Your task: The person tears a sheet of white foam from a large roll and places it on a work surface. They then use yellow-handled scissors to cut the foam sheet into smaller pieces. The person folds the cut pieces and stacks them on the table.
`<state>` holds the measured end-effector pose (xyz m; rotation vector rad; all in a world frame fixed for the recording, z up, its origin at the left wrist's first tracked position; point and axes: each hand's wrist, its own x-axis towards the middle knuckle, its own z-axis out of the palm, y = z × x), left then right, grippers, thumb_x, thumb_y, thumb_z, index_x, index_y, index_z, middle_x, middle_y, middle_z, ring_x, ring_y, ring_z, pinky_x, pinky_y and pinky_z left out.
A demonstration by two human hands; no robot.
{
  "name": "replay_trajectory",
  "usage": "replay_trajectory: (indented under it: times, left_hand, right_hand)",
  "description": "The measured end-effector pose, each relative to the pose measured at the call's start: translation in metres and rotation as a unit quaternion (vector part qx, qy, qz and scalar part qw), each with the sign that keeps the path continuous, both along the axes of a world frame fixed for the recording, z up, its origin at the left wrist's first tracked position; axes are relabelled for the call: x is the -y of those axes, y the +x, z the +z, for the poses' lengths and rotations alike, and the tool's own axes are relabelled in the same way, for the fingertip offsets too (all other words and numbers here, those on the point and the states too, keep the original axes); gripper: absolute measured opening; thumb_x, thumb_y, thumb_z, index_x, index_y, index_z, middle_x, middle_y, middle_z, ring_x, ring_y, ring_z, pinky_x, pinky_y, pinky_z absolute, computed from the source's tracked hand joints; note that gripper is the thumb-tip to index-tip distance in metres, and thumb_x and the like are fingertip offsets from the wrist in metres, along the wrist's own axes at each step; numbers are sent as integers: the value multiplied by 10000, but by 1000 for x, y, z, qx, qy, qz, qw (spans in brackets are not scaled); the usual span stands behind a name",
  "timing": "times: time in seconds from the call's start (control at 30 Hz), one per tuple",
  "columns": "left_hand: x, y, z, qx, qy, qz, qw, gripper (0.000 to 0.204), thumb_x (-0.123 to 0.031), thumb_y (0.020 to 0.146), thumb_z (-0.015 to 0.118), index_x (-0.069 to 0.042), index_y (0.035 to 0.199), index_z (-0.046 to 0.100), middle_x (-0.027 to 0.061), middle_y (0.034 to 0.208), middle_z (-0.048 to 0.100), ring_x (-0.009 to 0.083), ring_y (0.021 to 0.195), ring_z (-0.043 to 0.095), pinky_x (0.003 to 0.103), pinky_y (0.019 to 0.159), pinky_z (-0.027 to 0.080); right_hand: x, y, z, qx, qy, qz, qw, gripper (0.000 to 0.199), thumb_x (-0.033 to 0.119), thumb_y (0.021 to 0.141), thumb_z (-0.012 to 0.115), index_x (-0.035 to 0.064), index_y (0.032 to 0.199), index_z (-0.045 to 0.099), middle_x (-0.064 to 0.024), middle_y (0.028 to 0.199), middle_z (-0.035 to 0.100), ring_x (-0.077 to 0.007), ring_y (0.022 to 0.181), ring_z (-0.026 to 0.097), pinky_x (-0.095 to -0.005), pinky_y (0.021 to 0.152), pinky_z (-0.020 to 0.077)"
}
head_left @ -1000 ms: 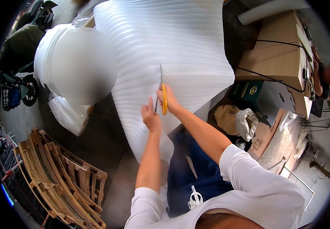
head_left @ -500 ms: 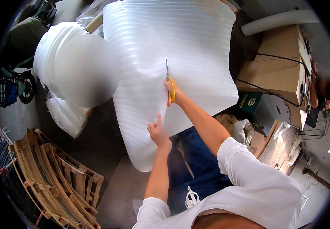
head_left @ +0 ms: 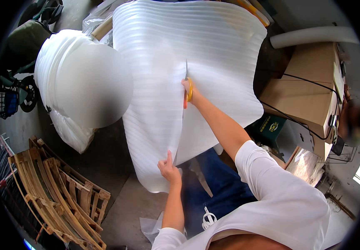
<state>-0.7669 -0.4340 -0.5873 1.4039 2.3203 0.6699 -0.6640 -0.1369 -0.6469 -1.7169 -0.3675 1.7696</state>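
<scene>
A large white ribbed foam sheet (head_left: 150, 89) spreads out in front of me, with a long slit running up from its near edge. My right hand (head_left: 194, 94) grips a pair of scissors (head_left: 186, 73) with yellow and orange handles; the blades point away from me at the top of the slit. Closer to my body, my left hand (head_left: 169, 172) is closed on the left flap beside the slit, its index finger stretched out over the foam. Whatever supports the sheet is hidden beneath it.
Left of the sheet stands a big white foam roll (head_left: 88, 79). Wooden pallets (head_left: 63, 200) lean at the lower left. To the right are a brown carton (head_left: 300, 87), a dark green box (head_left: 269, 126) and a black cable (head_left: 305, 78). A foam tube (head_left: 313, 36) lies behind.
The slit has grown longer, with the scissors slightly farther forward along the sheet. My left hand has come nearer to my body, and the two flaps stand more apart.
</scene>
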Motion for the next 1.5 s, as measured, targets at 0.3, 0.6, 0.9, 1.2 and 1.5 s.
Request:
replay_trajectory:
  times: [0.3,0.6,0.9,1.2,1.5]
  left_hand:
    - [-19,-2,-7,-5,-83,-2,997,498,42,617,566,-129,1085,588,77,697,356,262,699,409,408,675,356]
    - [-240,32,2,-158,14,-97,983,747,13,640,610,-135,1296,287,183,1220,306,347,1151,308,442,948,273]
    - [-342,23,2,-131,135,-202,961,542,6,682,535,-105,1197,411,138,1063,421,278,968,433,359,791,384]
    - [-358,14,-18,-41,165,-272,947,259,48,609,507,-64,842,524,74,723,432,248,677,478,336,560,423]
    - [-347,11,-14,-45,141,-327,934,311,23,613,556,-81,906,579,56,710,419,212,657,471,305,522,420]
  right_hand:
    - [-46,2,12,44,-23,124,991,96,130,786,478,48,824,446,-45,618,438,-126,483,412,-250,403,352]
    - [-33,7,86,16,7,143,990,153,214,820,474,63,835,450,-31,649,460,-97,542,426,-226,487,383]
    - [-42,23,85,0,51,133,990,184,236,832,463,53,822,442,-22,636,449,-84,514,415,-211,456,378]
    - [-15,16,98,-28,-77,90,993,286,323,858,452,41,903,438,-39,643,449,-83,497,409,-216,432,393]
    - [-38,8,87,-45,-53,47,996,503,539,820,401,38,852,428,-21,575,376,-76,436,337,-214,378,327]
